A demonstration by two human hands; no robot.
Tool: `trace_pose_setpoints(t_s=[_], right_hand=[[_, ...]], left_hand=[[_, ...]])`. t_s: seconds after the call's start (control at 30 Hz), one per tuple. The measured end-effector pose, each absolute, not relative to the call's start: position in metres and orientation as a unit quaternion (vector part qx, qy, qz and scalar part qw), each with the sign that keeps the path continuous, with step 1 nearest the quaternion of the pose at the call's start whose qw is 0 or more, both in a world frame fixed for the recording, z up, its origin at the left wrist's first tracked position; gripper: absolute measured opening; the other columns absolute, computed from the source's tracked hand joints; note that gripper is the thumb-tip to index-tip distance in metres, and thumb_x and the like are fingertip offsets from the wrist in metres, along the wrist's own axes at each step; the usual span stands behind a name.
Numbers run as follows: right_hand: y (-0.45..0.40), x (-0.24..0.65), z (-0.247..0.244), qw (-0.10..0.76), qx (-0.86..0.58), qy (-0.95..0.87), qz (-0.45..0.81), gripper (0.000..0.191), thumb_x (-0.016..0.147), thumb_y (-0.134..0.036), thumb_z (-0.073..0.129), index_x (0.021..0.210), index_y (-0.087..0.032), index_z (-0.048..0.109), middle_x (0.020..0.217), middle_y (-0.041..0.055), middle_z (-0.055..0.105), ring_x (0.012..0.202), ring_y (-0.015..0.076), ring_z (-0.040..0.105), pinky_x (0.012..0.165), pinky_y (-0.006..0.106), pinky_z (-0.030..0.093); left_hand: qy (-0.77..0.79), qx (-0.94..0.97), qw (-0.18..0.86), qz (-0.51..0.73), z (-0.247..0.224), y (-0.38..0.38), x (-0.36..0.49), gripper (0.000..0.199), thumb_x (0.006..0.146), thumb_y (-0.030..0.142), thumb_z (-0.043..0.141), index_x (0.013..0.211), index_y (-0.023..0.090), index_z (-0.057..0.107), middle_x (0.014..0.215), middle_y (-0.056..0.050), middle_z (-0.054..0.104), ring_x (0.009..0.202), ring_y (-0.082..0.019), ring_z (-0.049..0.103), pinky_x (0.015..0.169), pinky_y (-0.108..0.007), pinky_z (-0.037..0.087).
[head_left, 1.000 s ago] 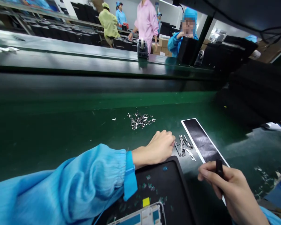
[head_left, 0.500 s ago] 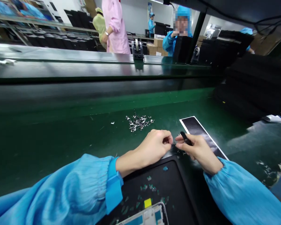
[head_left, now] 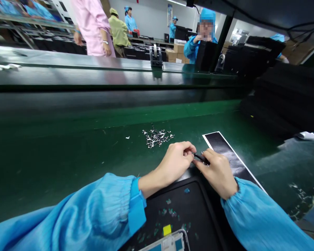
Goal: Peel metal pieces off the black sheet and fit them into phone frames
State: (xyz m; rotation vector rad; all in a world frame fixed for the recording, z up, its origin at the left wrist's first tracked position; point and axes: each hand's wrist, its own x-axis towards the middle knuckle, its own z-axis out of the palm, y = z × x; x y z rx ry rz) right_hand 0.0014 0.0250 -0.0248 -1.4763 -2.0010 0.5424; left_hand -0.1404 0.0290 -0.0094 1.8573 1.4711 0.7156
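Note:
My right hand is closed round a slim black tool that looks like tweezers. Its tip points left and meets the fingertips of my left hand. Those fingers are pinched together, and whatever they hold is too small to make out. Both hands are above the far edge of a black tray. In the tray lie a silver phone frame, partly cut off by the picture's edge, a yellow tab and several small clear film bits. Behind my left hand is a pile of small black-and-silver parts.
A black sheet with a white border lies right of my hands on the green bench. Dark stacked trays rise at the right. A tape dispenser stands on the raised ledge, with co-workers beyond.
My right hand has turned and come closer to my left, bringing the black tool's tip to the left fingertips. In the background, the person in pink has shifted left.

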Motion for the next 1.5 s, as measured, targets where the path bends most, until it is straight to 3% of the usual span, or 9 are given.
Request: trace_pose_setpoints(t_s=[0.13, 0.23, 0.37, 0.47, 0.6, 0.73, 0.87, 1.17, 1.5], right_hand=[[0.028, 0.001, -0.030, 0.279, -0.533, -0.778, 0.181, 0.022, 0.082, -0.027, 0.052, 0.064, -0.017, 0.046, 0.064, -0.0045, 0.044, 0.059, 0.0094, 0.040, 0.059, 0.026, 0.033], [0.029, 0.006, -0.026, 0.286, -0.529, -0.778, 0.181, 0.020, 0.084, -0.025, 0.050, 0.065, -0.017, 0.047, 0.063, -0.0047, 0.044, 0.058, 0.0093, 0.040, 0.059, 0.026, 0.033], [0.030, 0.010, -0.015, 0.294, -0.526, -0.767, 0.222, 0.008, 0.076, -0.018, 0.050, 0.071, -0.016, 0.056, 0.068, -0.0010, 0.050, 0.062, 0.0117, 0.044, 0.061, 0.028, 0.031], [0.029, 0.008, -0.010, 0.287, -0.501, -0.761, 0.298, 0.011, 0.073, -0.020, 0.052, 0.079, -0.017, 0.062, 0.071, -0.0006, 0.055, 0.064, 0.0122, 0.047, 0.061, 0.028, 0.032], [0.020, 0.005, -0.003, 0.290, -0.491, -0.718, 0.399, 0.019, 0.075, -0.031, 0.055, 0.062, -0.017, 0.058, 0.058, -0.0029, 0.049, 0.057, 0.0100, 0.043, 0.055, 0.025, 0.031], [0.003, 0.007, 0.005, 0.312, -0.508, -0.650, 0.472, 0.025, 0.073, -0.040, 0.060, 0.064, -0.016, 0.061, 0.057, -0.0024, 0.053, 0.045, 0.0060, 0.035, 0.044, 0.023, 0.026], [-0.016, 0.005, 0.009, 0.323, -0.518, -0.604, 0.512, 0.031, 0.072, -0.046, 0.062, 0.062, -0.016, 0.062, 0.055, -0.0011, 0.054, 0.040, 0.0045, 0.033, 0.041, 0.023, 0.024], [-0.041, 0.014, 0.021, 0.370, -0.516, -0.622, 0.458, 0.021, 0.071, -0.044, 0.066, 0.078, -0.025, 0.072, 0.048, -0.0026, 0.049, 0.051, 0.0091, 0.045, 0.049, 0.021, 0.035], [-0.069, 0.007, 0.019, 0.301, -0.545, -0.552, 0.555, 0.021, 0.066, -0.045, 0.066, 0.069, -0.025, 0.072, 0.056, -0.0005, 0.052, 0.042, 0.0043, 0.029, 0.039, 0.023, 0.014]], left_hand=[[0.563, 0.713, 0.326, 0.260, -0.015, 0.031, -0.140, 0.011, 0.090, 0.020, 0.053, 0.093, 0.011, 0.058, 0.074, 0.001, 0.059, 0.065, -0.012, 0.059, 0.062, -0.028, 0.052], [0.572, 0.727, 0.294, 0.240, -0.018, 0.031, -0.144, 0.010, 0.090, 0.020, 0.053, 0.090, 0.011, 0.058, 0.080, -0.001, 0.060, 0.071, -0.014, 0.059, 0.068, -0.031, 0.051], [0.539, 0.769, 0.267, 0.217, -0.009, 0.026, -0.151, 0.009, 0.081, 0.004, 0.055, 0.077, 0.011, 0.059, 0.086, -0.004, 0.059, 0.086, -0.019, 0.056, 0.082, -0.039, 0.045], [0.503, 0.780, 0.287, 0.237, 0.006, 0.021, -0.154, 0.021, 0.075, -0.005, 0.049, 0.074, 0.012, 0.062, 0.082, -0.005, 0.058, 0.080, -0.019, 0.054, 0.078, -0.035, 0.042], [0.489, 0.737, 0.345, 0.315, 0.023, 0.013, -0.158, 0.020, 0.074, 0.000, 0.049, 0.074, 0.016, 0.061, 0.073, 0.000, 0.057, 0.071, -0.015, 0.052, 0.071, -0.028, 0.042], [0.495, 0.637, 0.433, 0.401, 0.027, 0.001, -0.162, 0.013, 0.074, 0.015, 0.055, 0.086, 0.015, 0.059, 0.074, 0.000, 0.060, 0.070, -0.013, 0.056, 0.067, -0.023, 0.045], [0.481, 0.578, 0.503, 0.426, 0.024, -0.016, -0.160, 0.012, 0.071, 0.025, 0.059, 0.069, 0.014, 0.065, 0.071, -0.002, 0.060, 0.069, -0.015, 0.056, 0.064, -0.023, 0.044], [0.470, 0.542, 0.574, 0.395, 0.035, -0.045, -0.165, 0.015, 0.070, 0.027, 0.056, 0.063, 0.014, 0.059, 0.060, 0.001, 0.055, 0.060, -0.011, 0.048, 0.057, -0.022, 0.037], [0.458, 0.420, 0.666, 0.412, 0.028, -0.064, -0.158, 0.013, 0.064, 0.026, 0.063, 0.064, 0.014, 0.058, 0.053, 0.002, 0.058, 0.053, -0.010, 0.053, 0.056, -0.021, 0.040]])
